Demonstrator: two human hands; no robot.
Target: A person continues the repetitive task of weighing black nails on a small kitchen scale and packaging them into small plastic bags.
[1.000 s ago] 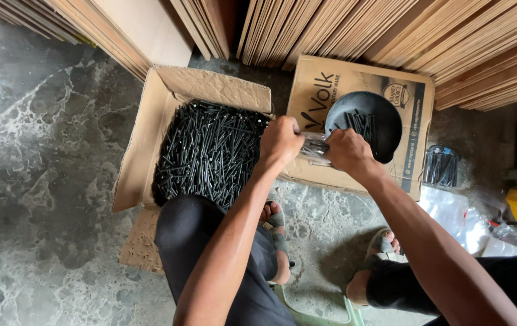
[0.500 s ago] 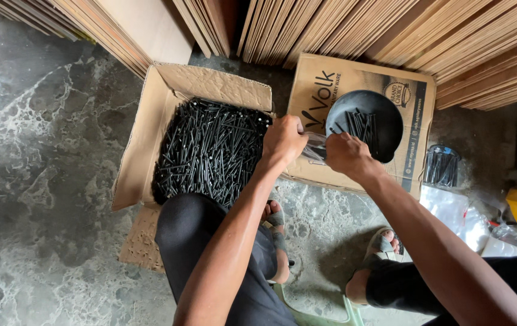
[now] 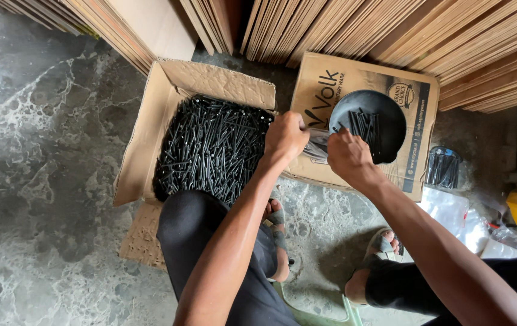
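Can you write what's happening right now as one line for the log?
left hand: holds clear bag | right hand: holds bag too | bowl: on closed box, some nails | open box: full of nails

A small clear plastic bag, crumpled and holding black screws, is pinched between both hands just beside the round black bowl.

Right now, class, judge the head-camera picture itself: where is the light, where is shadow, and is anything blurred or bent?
Head view: soft daylight, brightest on the leaning plywood sheets; pale glare on the stone floor; shadow under the legs; sharp on the black nails; the left hand and right hand hold a clear bag, slightly blurred; wide-angle bending at the edges.
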